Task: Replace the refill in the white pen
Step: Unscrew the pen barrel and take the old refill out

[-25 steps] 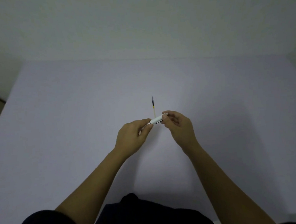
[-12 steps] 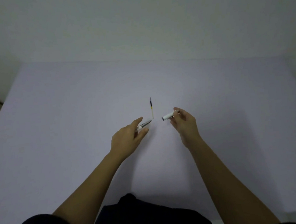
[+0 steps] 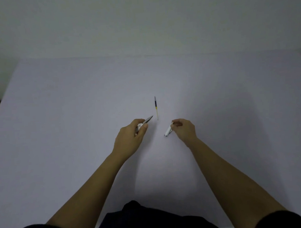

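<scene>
The white pen is apart in two pieces. My left hand [image 3: 130,136] grips the front half [image 3: 146,122], whose grey pointed tip sticks out up and to the right. My right hand [image 3: 184,129] pinches the top of the white rear barrel [image 3: 168,131], which hangs tilted with its open end down-left, close to the table. A thin refill [image 3: 156,107], dark at the far end and pale yellow at the near end, lies on the table between and just beyond both hands, touching neither.
A pale lilac table [image 3: 57,120] fills the view, with a plain wall behind its far edge. The table's left edge runs diagonally at the far left. Dark clothing shows at the bottom.
The two pen halves, joined one second ago, have been pulled apart. My hands moved away from each other, and the right hand has tipped the rear barrel downward. The refill has not moved.
</scene>
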Action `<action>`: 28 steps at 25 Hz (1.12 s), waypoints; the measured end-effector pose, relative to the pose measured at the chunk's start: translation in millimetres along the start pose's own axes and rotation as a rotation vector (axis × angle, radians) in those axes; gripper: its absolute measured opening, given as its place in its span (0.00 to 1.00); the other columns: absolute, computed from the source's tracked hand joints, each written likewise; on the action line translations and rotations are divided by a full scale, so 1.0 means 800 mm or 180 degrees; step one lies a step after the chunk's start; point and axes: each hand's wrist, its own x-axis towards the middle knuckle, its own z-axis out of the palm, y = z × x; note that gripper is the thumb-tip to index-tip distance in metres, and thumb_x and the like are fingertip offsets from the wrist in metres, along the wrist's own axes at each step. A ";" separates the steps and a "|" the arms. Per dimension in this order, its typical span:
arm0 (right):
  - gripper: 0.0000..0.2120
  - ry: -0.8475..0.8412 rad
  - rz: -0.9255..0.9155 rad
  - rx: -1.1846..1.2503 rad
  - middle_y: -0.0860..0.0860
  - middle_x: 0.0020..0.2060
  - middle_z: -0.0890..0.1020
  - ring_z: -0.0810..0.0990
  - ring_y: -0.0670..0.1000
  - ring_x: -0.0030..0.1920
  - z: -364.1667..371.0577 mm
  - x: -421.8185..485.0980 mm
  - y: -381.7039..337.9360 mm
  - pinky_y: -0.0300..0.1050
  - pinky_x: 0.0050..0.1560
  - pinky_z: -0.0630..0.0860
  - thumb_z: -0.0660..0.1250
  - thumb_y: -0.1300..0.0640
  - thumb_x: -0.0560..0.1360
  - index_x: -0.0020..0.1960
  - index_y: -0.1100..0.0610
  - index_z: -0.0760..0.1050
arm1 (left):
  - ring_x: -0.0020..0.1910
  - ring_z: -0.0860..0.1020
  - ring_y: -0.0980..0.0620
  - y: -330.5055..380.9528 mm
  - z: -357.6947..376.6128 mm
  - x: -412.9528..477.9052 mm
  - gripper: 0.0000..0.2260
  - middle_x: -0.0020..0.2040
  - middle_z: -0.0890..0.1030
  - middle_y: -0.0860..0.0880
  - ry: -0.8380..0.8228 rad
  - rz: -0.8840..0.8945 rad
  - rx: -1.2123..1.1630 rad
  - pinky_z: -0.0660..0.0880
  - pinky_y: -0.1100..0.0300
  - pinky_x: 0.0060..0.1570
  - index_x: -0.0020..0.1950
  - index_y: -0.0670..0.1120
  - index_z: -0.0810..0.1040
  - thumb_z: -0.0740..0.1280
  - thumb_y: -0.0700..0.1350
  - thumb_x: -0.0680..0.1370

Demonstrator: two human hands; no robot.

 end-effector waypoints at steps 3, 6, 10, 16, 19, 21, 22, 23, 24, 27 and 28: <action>0.12 0.0043 0.0014 0.0016 0.58 0.52 0.83 0.80 0.55 0.55 0.005 0.006 0.007 0.38 0.52 0.69 0.67 0.61 0.73 0.56 0.61 0.79 | 0.31 0.72 0.58 -0.003 0.002 0.008 0.14 0.32 0.72 0.57 -0.0040 -0.0068 -0.0059 0.66 0.61 0.32 0.60 0.50 0.74 0.58 0.54 0.79; 0.12 0.0051 -0.0016 -0.0017 0.59 0.52 0.83 0.79 0.56 0.55 0.007 0.008 0.013 0.38 0.52 0.68 0.67 0.61 0.74 0.56 0.62 0.77 | 0.32 0.72 0.59 -0.002 0.004 0.009 0.14 0.33 0.72 0.58 -0.0093 -0.0119 -0.0083 0.67 0.61 0.33 0.60 0.49 0.74 0.58 0.54 0.79; 0.12 0.0086 -0.0027 -0.0089 0.60 0.51 0.83 0.79 0.57 0.55 0.009 0.006 0.014 0.39 0.53 0.69 0.66 0.60 0.74 0.56 0.63 0.77 | 0.32 0.73 0.55 0.003 0.001 0.008 0.14 0.33 0.74 0.54 -0.0125 -0.0115 -0.0082 0.68 0.61 0.32 0.58 0.49 0.75 0.58 0.53 0.79; 0.12 0.0125 -0.0655 -0.0335 0.59 0.53 0.82 0.81 0.55 0.52 -0.019 -0.008 -0.018 0.37 0.51 0.70 0.62 0.58 0.77 0.56 0.61 0.77 | 0.30 0.71 0.52 0.012 -0.013 0.005 0.12 0.35 0.79 0.43 -0.0180 -0.0170 -0.0138 0.67 0.63 0.31 0.43 0.43 0.75 0.61 0.51 0.78; 0.12 -0.0286 -0.1374 -0.0464 0.53 0.52 0.84 0.80 0.50 0.53 -0.053 -0.030 -0.070 0.34 0.52 0.69 0.59 0.57 0.78 0.55 0.58 0.79 | 0.28 0.68 0.53 0.018 -0.031 0.001 0.12 0.30 0.74 0.48 -0.0385 0.0235 0.0103 0.64 0.67 0.27 0.41 0.42 0.75 0.60 0.48 0.78; 0.14 -0.0887 -0.1531 -0.0680 0.50 0.54 0.83 0.78 0.47 0.54 -0.073 -0.050 -0.103 0.38 0.56 0.71 0.56 0.53 0.80 0.58 0.55 0.77 | 0.30 0.70 0.51 0.023 -0.041 0.003 0.11 0.33 0.75 0.47 -0.0624 0.0686 0.0497 0.65 0.62 0.31 0.45 0.43 0.77 0.59 0.48 0.79; 0.16 -0.1190 -0.1505 -0.0890 0.49 0.55 0.82 0.77 0.47 0.55 -0.079 -0.057 -0.114 0.40 0.58 0.70 0.54 0.51 0.80 0.60 0.55 0.76 | 0.32 0.71 0.51 0.027 -0.045 0.004 0.11 0.35 0.75 0.48 -0.0712 0.0897 0.0715 0.65 0.60 0.34 0.49 0.45 0.77 0.59 0.49 0.79; 0.18 -0.1426 -0.1459 -0.1193 0.49 0.56 0.81 0.77 0.49 0.56 -0.083 -0.063 -0.123 0.43 0.59 0.70 0.52 0.49 0.80 0.59 0.55 0.76 | 0.35 0.71 0.51 0.032 -0.048 0.005 0.11 0.37 0.75 0.49 -0.0768 0.1091 0.0897 0.65 0.60 0.36 0.54 0.47 0.77 0.58 0.49 0.79; 0.19 -0.1580 -0.1421 -0.1530 0.51 0.56 0.81 0.77 0.51 0.57 -0.085 -0.068 -0.131 0.47 0.59 0.71 0.50 0.48 0.80 0.57 0.56 0.76 | 0.36 0.71 0.51 0.037 -0.051 0.005 0.12 0.38 0.74 0.50 -0.0798 0.1231 0.1001 0.65 0.60 0.37 0.57 0.48 0.76 0.58 0.50 0.80; 0.18 -0.1883 -0.1404 -0.1980 0.49 0.48 0.84 0.79 0.52 0.52 -0.092 -0.079 -0.148 0.48 0.56 0.73 0.53 0.48 0.80 0.52 0.54 0.80 | 0.37 0.71 0.53 0.051 -0.060 0.001 0.12 0.39 0.73 0.53 -0.0735 0.1335 0.0891 0.64 0.67 0.36 0.58 0.47 0.74 0.59 0.50 0.79; 0.15 -0.1930 -0.1477 -0.1975 0.48 0.44 0.85 0.80 0.51 0.49 -0.095 -0.082 -0.153 0.46 0.53 0.74 0.56 0.49 0.79 0.50 0.53 0.81 | 0.36 0.71 0.54 0.053 -0.062 -0.001 0.11 0.38 0.73 0.54 -0.0700 0.1260 0.0800 0.64 0.67 0.35 0.57 0.47 0.74 0.60 0.50 0.79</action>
